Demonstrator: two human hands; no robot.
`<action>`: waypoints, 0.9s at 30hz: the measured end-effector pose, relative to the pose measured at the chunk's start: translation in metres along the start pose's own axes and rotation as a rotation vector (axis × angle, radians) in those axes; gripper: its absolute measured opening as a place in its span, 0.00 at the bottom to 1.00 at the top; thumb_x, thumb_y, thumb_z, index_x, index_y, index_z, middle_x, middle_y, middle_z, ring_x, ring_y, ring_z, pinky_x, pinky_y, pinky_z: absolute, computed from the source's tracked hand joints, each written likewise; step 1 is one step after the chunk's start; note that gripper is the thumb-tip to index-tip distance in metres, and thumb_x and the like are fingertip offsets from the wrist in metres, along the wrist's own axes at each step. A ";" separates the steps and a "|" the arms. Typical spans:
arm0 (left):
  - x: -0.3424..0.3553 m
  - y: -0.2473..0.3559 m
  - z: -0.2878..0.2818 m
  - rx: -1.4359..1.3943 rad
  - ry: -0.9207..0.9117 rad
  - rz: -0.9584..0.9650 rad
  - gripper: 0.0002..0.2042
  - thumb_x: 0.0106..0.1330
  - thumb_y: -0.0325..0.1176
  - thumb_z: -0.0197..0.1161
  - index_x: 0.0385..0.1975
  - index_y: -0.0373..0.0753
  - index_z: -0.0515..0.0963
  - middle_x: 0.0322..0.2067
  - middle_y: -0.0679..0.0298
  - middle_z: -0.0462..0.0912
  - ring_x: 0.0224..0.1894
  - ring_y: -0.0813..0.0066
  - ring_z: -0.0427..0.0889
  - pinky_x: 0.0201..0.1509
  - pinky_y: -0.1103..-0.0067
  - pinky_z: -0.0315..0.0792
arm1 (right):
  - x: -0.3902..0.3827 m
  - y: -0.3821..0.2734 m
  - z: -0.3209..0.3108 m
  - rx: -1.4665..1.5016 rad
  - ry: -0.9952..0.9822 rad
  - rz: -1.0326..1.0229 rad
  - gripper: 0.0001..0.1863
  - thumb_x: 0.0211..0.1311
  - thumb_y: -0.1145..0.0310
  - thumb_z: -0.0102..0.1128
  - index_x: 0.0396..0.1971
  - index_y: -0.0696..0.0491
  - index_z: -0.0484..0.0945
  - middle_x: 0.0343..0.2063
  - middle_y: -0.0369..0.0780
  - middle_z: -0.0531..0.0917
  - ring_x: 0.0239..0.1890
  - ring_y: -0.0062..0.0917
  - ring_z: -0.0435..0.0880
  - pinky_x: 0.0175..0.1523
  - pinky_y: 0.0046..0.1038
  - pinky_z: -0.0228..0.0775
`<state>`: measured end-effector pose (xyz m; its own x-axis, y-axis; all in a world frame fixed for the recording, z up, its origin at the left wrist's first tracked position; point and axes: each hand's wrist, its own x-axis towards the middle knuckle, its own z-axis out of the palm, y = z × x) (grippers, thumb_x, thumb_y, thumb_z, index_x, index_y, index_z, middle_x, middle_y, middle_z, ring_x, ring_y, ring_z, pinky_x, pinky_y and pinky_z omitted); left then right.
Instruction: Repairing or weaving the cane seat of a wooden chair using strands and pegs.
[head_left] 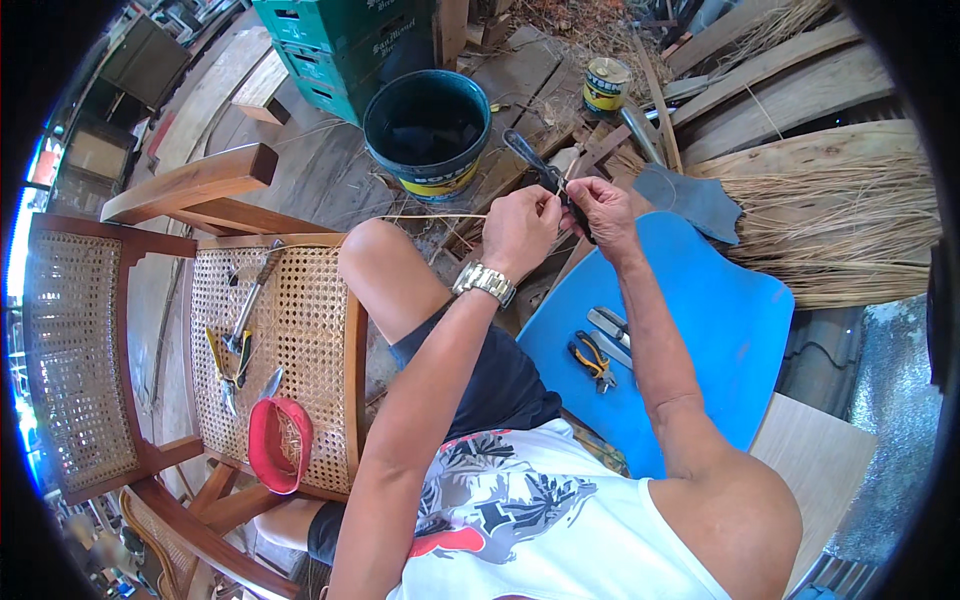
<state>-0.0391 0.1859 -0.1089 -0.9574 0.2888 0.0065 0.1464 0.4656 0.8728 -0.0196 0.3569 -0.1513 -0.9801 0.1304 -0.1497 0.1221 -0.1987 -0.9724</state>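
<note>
Left hand (517,228): raised in front, fingers curled shut in a pinch, wrist bent.
Right hand (598,208): just beside it, fingers closed.
Forearms: both extended forward, converging.

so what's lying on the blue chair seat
Orange-handled pliers and a grey metal tool lie on the blue seat. The right forearm covers part of it, hiding anything beneath.

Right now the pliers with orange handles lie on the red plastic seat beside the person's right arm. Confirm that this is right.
Not quite: the seat is blue, not red. The head view shows the pliers with orange handles lying on that blue plastic seat beside the person's right arm. The only red thing nearby is a small red cap on the woven cane chair at the person's left.
</note>
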 end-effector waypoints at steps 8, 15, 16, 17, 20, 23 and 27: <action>-0.007 -0.020 -0.001 0.105 0.087 0.106 0.12 0.66 0.38 0.62 0.31 0.35 0.85 0.25 0.49 0.84 0.28 0.51 0.86 0.34 0.65 0.77 | 0.003 0.005 0.012 -0.111 0.055 0.156 0.15 0.67 0.56 0.68 0.29 0.50 0.79 0.18 0.32 0.79 0.13 0.10 0.72 0.17 0.15 0.58; -0.005 -0.039 -0.006 0.133 0.097 0.077 0.13 0.67 0.40 0.64 0.31 0.35 0.84 0.24 0.49 0.83 0.27 0.50 0.84 0.32 0.65 0.74 | -0.001 0.007 0.024 -0.179 -0.040 0.133 0.17 0.67 0.55 0.68 0.26 0.50 0.76 0.17 0.32 0.78 0.14 0.11 0.71 0.17 0.15 0.59; -0.005 -0.042 -0.007 0.084 0.101 0.089 0.12 0.67 0.39 0.64 0.31 0.35 0.84 0.24 0.49 0.83 0.27 0.50 0.83 0.32 0.65 0.74 | -0.001 0.008 0.026 -0.176 -0.057 0.130 0.17 0.67 0.55 0.68 0.26 0.50 0.76 0.17 0.32 0.78 0.14 0.11 0.71 0.17 0.15 0.59; -0.005 -0.044 -0.007 0.086 0.098 0.099 0.12 0.67 0.39 0.64 0.31 0.35 0.84 0.24 0.49 0.83 0.27 0.51 0.84 0.32 0.66 0.74 | -0.001 0.008 0.028 -0.192 -0.043 0.137 0.17 0.67 0.54 0.68 0.26 0.50 0.75 0.17 0.32 0.78 0.13 0.11 0.71 0.16 0.15 0.59; -0.006 -0.047 -0.006 0.062 0.088 0.081 0.12 0.68 0.39 0.64 0.31 0.35 0.84 0.23 0.49 0.83 0.26 0.51 0.83 0.32 0.65 0.74 | -0.001 0.011 0.033 -0.192 0.015 0.167 0.18 0.66 0.53 0.69 0.24 0.49 0.75 0.16 0.31 0.77 0.13 0.11 0.72 0.15 0.16 0.59; -0.008 -0.047 0.000 0.049 0.101 0.061 0.13 0.68 0.39 0.64 0.30 0.34 0.83 0.22 0.48 0.82 0.25 0.50 0.83 0.30 0.65 0.74 | 0.000 0.015 0.036 -0.165 0.060 0.199 0.19 0.65 0.53 0.70 0.22 0.48 0.74 0.16 0.30 0.76 0.13 0.11 0.72 0.15 0.16 0.59; -0.012 -0.045 -0.001 0.044 0.118 0.060 0.13 0.67 0.39 0.64 0.28 0.34 0.82 0.21 0.47 0.81 0.23 0.50 0.82 0.29 0.65 0.73 | 0.005 0.019 0.027 -0.144 0.027 0.229 0.20 0.63 0.51 0.71 0.22 0.48 0.73 0.15 0.31 0.77 0.12 0.12 0.72 0.14 0.16 0.58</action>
<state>-0.0347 0.1609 -0.1474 -0.9688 0.2182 0.1179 0.2128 0.4871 0.8471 -0.0269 0.3276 -0.1656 -0.9201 0.1243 -0.3714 0.3629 -0.0863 -0.9278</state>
